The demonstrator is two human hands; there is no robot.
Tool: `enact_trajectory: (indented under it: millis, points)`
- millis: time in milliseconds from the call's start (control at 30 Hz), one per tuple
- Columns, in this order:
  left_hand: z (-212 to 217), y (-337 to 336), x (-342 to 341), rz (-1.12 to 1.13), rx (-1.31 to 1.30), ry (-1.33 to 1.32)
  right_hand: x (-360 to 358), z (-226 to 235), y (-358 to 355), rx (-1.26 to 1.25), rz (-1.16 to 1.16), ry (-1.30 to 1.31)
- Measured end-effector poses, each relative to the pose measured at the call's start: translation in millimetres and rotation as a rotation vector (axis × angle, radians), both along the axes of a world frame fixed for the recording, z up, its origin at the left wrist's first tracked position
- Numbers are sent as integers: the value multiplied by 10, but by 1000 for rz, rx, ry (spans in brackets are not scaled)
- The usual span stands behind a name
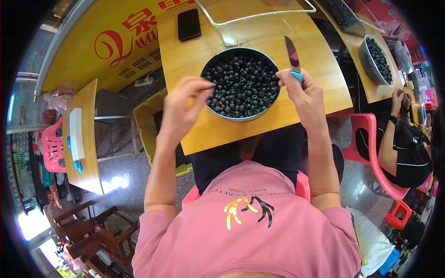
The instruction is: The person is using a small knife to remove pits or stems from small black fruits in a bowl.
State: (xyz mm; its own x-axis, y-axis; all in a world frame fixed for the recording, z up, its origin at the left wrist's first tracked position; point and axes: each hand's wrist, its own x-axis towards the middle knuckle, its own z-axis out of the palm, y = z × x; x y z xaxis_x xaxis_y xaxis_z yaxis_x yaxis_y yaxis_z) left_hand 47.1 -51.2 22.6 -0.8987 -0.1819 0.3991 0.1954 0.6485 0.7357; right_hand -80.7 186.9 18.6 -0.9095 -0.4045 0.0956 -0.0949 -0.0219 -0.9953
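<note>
A round bowl full of small, dark round fruits, some with a ring mark on top, rests on the wooden table in front of me. My left hand, slightly blurred, is at the bowl's left rim with thumb and forefinger brought together. Whatever is between those fingertips, if anything, I cannot make out. Over the bowl's right edge, my right hand grips a small knife by its blue handle. Its blade points up and away from me, with a reddish patch on it.
A black phone lies at the table's far left, and a clear plastic tray at the far side. Another bowl of dark fruits is on the right-hand table, near a seated person. A yellow crate stands below the table's left side.
</note>
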Motion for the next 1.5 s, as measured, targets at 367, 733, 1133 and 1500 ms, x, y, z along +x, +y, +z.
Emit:
enact_trajectory:
  millis: [367, 733, 1133, 1500]
  points:
    - [-311, 443, -634, -215, -505, -200, 108, -17, 28, 54, 60, 43]
    - [22, 472, -321, -214, 617, -132, 191, -36, -183, -58, 242, -114]
    - [-46, 602, -246, -186, 834, -52, 307, 124, -261, -255, 259, -207]
    - [-89, 615, -191, -143, 849, -52, 274, 86, -272, -256, 268, -295]
